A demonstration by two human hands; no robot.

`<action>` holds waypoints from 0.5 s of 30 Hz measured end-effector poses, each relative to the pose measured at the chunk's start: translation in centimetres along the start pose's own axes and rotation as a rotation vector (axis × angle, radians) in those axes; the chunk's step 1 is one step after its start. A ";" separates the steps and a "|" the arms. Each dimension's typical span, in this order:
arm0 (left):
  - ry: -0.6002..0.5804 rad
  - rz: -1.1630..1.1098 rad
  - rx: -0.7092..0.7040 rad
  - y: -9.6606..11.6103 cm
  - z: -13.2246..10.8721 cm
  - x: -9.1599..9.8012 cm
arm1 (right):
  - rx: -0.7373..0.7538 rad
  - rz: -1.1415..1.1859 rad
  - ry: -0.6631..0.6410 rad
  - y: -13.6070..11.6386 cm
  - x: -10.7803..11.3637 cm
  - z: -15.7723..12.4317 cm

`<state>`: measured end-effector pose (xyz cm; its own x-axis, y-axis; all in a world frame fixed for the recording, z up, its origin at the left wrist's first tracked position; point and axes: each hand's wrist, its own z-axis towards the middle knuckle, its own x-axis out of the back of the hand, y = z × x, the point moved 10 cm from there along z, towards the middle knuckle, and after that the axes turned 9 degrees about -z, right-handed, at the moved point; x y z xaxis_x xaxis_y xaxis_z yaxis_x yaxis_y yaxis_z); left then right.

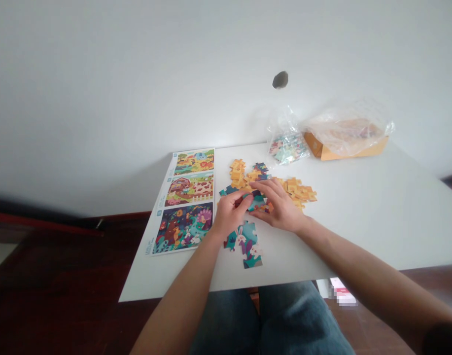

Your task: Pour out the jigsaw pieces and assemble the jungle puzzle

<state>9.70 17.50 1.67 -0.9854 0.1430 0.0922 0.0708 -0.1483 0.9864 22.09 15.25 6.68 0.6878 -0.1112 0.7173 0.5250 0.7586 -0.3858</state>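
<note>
My left hand (pixel 231 211) is curled on the white table (pixel 359 222), its fingers pinched on a dark jigsaw piece (pixel 258 201). My right hand (pixel 279 204) lies over the same spot, fingers bent down and pressing on pieces there. A joined patch of teal pieces with white rabbits (pixel 245 244) lies just in front of both hands. Behind the hands, loose pieces (pixel 297 190) are spread out, most of them showing their orange backs.
A reference sheet (pixel 187 199) with three colourful pictures lies at the table's left edge. At the back stand a clear bag of pieces (pixel 288 145) and an orange box (pixel 346 140) under crumpled plastic. My jeans-clad legs (pixel 270 320) are under the near edge.
</note>
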 end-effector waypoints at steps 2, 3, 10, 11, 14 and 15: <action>0.037 -0.079 0.037 -0.2 0.1 0.7 | -0.043 0.016 0.020 0.7 0.5 -0.1; 0.052 -0.126 0.056 -0.4 0.2 0.9 | -0.058 0.029 0.037 1.0 0.8 -0.1; 0.060 -0.236 0.088 -1.2 0.4 1.3 | -0.213 0.108 0.065 2.7 1.1 -0.6; 0.056 -0.238 0.092 -1.3 0.4 1.2 | -0.230 0.120 0.065 2.9 1.0 -0.7; 0.035 -0.231 0.108 -1.5 0.4 1.1 | -0.285 0.150 0.081 3.5 0.9 -0.9; 0.022 -0.220 0.112 -1.5 0.3 1.0 | -0.305 0.157 0.088 3.8 0.9 -1.0</action>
<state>8.63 18.20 0.33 -0.9820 0.1381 -0.1287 -0.1308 -0.0067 0.9914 25.16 17.42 5.30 0.8058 -0.0734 0.5876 0.5257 0.5455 -0.6528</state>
